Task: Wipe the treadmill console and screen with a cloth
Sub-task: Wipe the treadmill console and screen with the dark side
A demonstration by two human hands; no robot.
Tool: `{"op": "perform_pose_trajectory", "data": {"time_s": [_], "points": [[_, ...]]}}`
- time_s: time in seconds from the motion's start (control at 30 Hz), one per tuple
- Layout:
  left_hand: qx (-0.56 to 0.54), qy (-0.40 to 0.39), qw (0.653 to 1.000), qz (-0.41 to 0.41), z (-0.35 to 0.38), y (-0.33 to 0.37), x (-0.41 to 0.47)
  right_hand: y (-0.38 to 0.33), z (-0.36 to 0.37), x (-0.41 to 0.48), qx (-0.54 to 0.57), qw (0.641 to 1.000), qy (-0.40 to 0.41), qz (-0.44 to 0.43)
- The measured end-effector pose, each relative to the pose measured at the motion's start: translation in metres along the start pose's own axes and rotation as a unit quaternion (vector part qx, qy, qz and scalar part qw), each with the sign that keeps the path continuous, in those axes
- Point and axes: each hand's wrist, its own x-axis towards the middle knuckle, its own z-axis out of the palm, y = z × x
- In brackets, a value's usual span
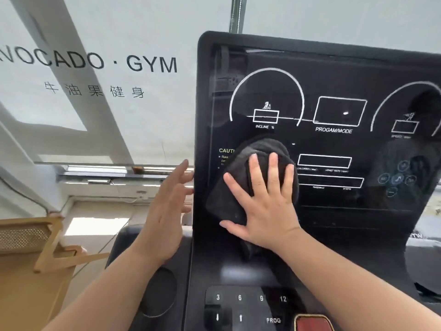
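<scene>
Buttons [241,306] lie nearest on the console [202,115], above them the right hand [265,206] presses a dark cloth [238,182] with flat, spread fingers against the lower left of the screen [334,144], the left hand [167,211] hovers open and holding nothing at the console's left edge, and a lettered window [95,115] lies beyond.
</scene>
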Motion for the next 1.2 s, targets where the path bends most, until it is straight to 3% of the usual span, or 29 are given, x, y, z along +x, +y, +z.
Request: {"op": "perform_pose_trajectory", "data": {"time_s": [0.17,0.4,0.6,0.9,0.97,1.1,1.2], "points": [[0.046,-0.013,0.999,-0.013,-0.007,0.017,0.025,0.048,-0.024,0.051,-0.043,0.989,0.047,-0.136],[-0.012,-0.022,0.998,-0.062,0.004,0.040,0.021,0.076,-0.072,0.135,-0.088,0.989,0.065,-0.102],[-0.040,-0.020,0.996,-0.084,0.000,0.036,0.007,0.044,-0.055,0.099,-0.053,0.997,0.050,-0.037],[-0.076,-0.032,0.994,-0.071,-0.004,0.030,0.010,0.011,-0.004,0.014,-0.031,0.985,-0.002,-0.171],[-0.054,-0.049,0.995,-0.068,-0.009,0.033,0.015,0.024,-0.013,0.027,-0.028,0.987,0.017,-0.155],[0.023,-0.043,0.998,-0.043,-0.017,0.035,0.021,0.059,-0.049,0.086,-0.015,0.994,0.100,-0.028],[0.028,-0.031,0.999,-0.025,-0.015,0.034,0.022,0.077,-0.081,0.140,-0.032,0.994,0.098,0.040]]}}
